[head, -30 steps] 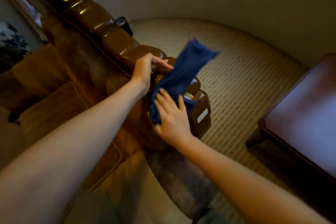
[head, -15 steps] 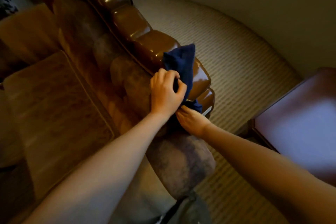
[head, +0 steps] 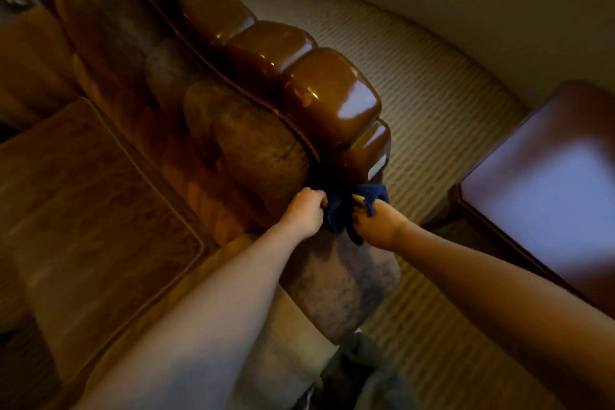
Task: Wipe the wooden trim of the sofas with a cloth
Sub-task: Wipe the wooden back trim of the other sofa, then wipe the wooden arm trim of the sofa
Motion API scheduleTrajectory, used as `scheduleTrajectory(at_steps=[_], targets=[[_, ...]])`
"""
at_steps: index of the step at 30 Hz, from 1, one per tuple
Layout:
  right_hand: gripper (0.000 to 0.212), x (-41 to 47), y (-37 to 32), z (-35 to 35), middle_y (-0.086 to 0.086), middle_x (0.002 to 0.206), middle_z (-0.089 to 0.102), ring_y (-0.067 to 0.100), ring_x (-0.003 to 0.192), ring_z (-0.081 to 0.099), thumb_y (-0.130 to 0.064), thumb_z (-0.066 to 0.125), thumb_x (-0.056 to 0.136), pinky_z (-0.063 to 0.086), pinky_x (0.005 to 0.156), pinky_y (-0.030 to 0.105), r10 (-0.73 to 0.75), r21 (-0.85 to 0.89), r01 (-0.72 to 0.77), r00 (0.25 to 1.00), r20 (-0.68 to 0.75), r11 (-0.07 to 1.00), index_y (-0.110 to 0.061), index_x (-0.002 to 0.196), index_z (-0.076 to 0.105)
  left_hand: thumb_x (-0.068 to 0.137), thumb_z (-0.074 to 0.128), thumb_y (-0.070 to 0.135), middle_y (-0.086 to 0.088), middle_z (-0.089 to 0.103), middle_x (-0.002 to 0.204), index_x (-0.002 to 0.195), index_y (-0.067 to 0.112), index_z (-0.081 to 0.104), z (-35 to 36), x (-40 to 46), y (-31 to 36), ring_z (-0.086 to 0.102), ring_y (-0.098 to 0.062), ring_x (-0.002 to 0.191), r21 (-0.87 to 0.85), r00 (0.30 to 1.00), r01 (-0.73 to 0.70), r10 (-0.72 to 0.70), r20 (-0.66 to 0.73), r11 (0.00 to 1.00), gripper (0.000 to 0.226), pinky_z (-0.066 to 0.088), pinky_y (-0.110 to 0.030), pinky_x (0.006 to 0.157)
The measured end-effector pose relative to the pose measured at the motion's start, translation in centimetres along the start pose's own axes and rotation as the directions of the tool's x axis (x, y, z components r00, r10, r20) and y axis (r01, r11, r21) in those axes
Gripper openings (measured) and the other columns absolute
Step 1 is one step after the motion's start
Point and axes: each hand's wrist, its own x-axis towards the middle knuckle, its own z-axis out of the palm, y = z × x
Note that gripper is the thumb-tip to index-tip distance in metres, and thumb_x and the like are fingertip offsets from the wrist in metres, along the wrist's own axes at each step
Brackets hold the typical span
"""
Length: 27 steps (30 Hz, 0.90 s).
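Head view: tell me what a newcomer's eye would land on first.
The glossy wooden trim running along the sofa's top edge, catching bright highlights. At its lower end, the left hand and right hand both grip a dark blue cloth against the wood. At right, a polished wooden table reflects light.

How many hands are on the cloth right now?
2. The left hand grips the blue cloth at its left side; the right hand grips its right side.

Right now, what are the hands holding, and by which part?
Both grip the blue cloth: left hand on its left end, right hand on its right end, at the lower end of the wooden trim.
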Motion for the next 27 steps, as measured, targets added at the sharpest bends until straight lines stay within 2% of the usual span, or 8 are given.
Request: scheduleTrajectory(at_steps=[1, 3, 6, 9, 21, 23, 25, 27], targets=[[0.031, -0.8, -0.9, -0.3, 0.003, 0.114, 0.063, 0.022, 0.113, 0.054, -0.022, 0.059, 0.087, 0.034, 0.108, 0.034, 0.024, -0.006, -0.024, 0.999, 0.034, 1.0, -0.012, 0.115, 0.065, 0.094, 0.046, 0.005, -0.016, 0.057, 0.119, 0.117, 0.005, 0.06, 0.2, -0.2, 0.5, 0.055, -0.031, 0.107, -0.042, 1.0, 0.005, -0.005, -0.004, 0.999, 0.026, 0.044, -0.036, 0.091], [0.034, -2.5, -1.5, -0.3, 0.005, 0.133, 0.051, 0.026, 0.129, 0.037, -0.019, 0.044, 0.095, 0.01, 0.115, 0.047, 0.178, 0.023, -0.18, 0.982, 0.058, 0.983, -0.015, 0.127, 0.056, 0.093, 0.049, 0.006, -0.015, 0.062, 0.118, 0.114, 0.004, 0.063, 0.0, -0.4, 1.8, 0.056, -0.029, 0.108, -0.161, 0.999, 0.005, -0.014, -0.052, 0.987, 0.026, 0.043, -0.033, 0.091], [0.031, -5.6, -1.4, -1.2, -0.001, 0.13, 0.052, 0.022, 0.125, 0.04, -0.022, 0.043, 0.095, 0.017, 0.11, 0.049, 0.276, -0.204, -0.262, 0.96, 0.04, 0.943, -0.022, 0.124, 0.056, 0.092, 0.054, 0.008, -0.01, 0.062, 0.121, 0.114, 0.006, 0.065, -0.7, -2.1, 4.5, 0.056, -0.024, 0.111, -0.3, 0.996, -0.006, -0.022, -0.089, 0.954, 0.025, 0.042, -0.029, 0.092], [0.025, -8.1, -0.8, -2.5, -0.002, 0.116, 0.059, 0.023, 0.114, 0.048, -0.024, 0.047, 0.092, 0.031, 0.102, 0.045, 0.37, -0.128, -0.367, 0.929, 0.0, 0.921, -0.025, 0.113, 0.061, 0.093, 0.053, 0.007, -0.009, 0.061, 0.121, 0.114, 0.007, 0.064, -1.3, -3.8, 7.0, 0.056, -0.022, 0.112, -0.387, 0.991, -0.055, 0.003, -0.134, 0.921, 0.023, 0.042, -0.026, 0.089], [0.034, -22.1, -2.7, -4.9, 0.001, 0.089, 0.063, 0.019, 0.086, 0.056, -0.05, 0.05, 0.083, 0.046, 0.082, 0.039, 0.582, 0.605, -0.422, 0.808, -0.086, 0.675, -0.021, 0.092, 0.066, 0.086, 0.058, -0.006, -0.008, 0.061, 0.093, 0.091, 0.008, 0.064, -4.0, -12.3, 15.8, 0.057, -0.022, 0.095, -0.791, 0.984, -0.176, 0.115, -0.133, 0.586, 0.016, 0.049, -0.031, 0.08], [0.028, -24.6, -2.9, -5.0, 0.007, 0.079, 0.062, 0.021, 0.079, 0.058, -0.036, 0.052, 0.087, 0.046, 0.071, 0.035, 0.668, 0.74, -0.365, 0.729, -0.149, 0.564, -0.014, 0.081, 0.067, 0.085, 0.057, -0.007, -0.007, 0.06, 0.09, 0.08, 0.015, 0.061, -4.1, -13.5, 17.6, 0.057, -0.023, 0.094, -0.827, 0.979, -0.199, 0.15, -0.14, 0.527, 0.023, 0.048, -0.029, 0.074], [0.023, -27.0, -2.6, -5.4, 0.009, 0.072, 0.06, 0.021, 0.075, 0.058, -0.022, 0.053, 0.087, 0.045, 0.065, 0.032, 0.797, 0.823, -0.306, 0.545, -0.26, 0.478, -0.01, 0.07, 0.062, 0.086, 0.055, -0.009, -0.011, 0.06, 0.097, 0.081, 0.015, 0.06, -4.0, -15.0, 19.8, 0.056, -0.024, 0.098, -0.85, 0.967, -0.227, 0.217, -0.136, 0.475, 0.025, 0.049, -0.034, 0.081], [0.013, -29.2, -1.7, -6.0, 0.007, 0.089, 0.063, 0.019, 0.087, 0.058, -0.017, 0.057, 0.087, 0.044, 0.075, 0.028, 0.853, 0.893, -0.217, 0.446, -0.27, 0.395, -0.007, 0.091, 0.064, 0.086, 0.053, -0.009, -0.013, 0.058, 0.102, 0.091, 0.01, 0.061, -3.8, -16.3, 22.1, 0.056, -0.023, 0.098, -0.844, 0.94, -0.264, 0.322, -0.117, 0.466, 0.021, 0.048, -0.034, 0.086]])
